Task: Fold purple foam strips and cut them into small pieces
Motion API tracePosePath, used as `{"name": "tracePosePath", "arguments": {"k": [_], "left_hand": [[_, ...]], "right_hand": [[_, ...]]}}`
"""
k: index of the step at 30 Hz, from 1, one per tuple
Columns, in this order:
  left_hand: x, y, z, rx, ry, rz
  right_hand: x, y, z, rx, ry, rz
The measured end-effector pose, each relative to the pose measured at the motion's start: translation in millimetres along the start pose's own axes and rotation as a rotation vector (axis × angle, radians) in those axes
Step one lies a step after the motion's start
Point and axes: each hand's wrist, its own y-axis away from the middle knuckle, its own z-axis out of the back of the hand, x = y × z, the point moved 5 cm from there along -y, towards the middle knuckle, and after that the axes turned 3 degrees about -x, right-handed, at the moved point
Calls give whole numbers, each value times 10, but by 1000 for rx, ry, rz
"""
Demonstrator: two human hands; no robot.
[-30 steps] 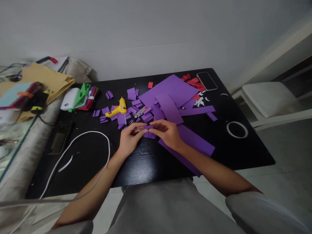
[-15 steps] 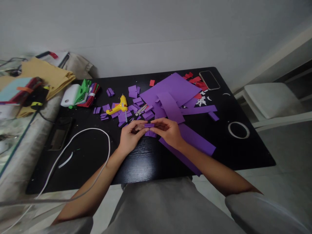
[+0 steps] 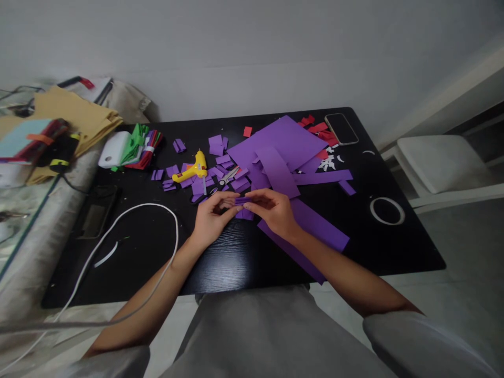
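Both hands' fingers (image 3: 224, 214) (image 3: 266, 202) are pinching opposite ends of one purple folded strip (image 3: 242, 200), probably to keep its folds pressed flat.

Purple paper (image 3: 282, 140) w/ red scraps (image 3: 329, 137), yellow glue gun (image 3: 196, 168), plain black tabletop (image 3: 149, 283).

A phone (image 3: 342, 128) lies on the black table (image 3: 417, 247) at far right; a pale chair (image 3: 441, 160) stands beyond its right edge. A white cable (image 3: 149, 204) loops at near left.
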Motion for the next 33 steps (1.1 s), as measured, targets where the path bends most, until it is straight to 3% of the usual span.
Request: {"name": "tracePosePath", "arguments": {"k": [19,26,33], "left_hand": [[-76,-9,-7,20,-81,-61],[-22,-11,31,-48,-23,-66],[-79,-12,20,-1,-166,-133]], "right_hand": [[13,-2,1,-5,15,37],[45,-5,24,-34,82,28],[40,-11,25,-37,34,30]]}}
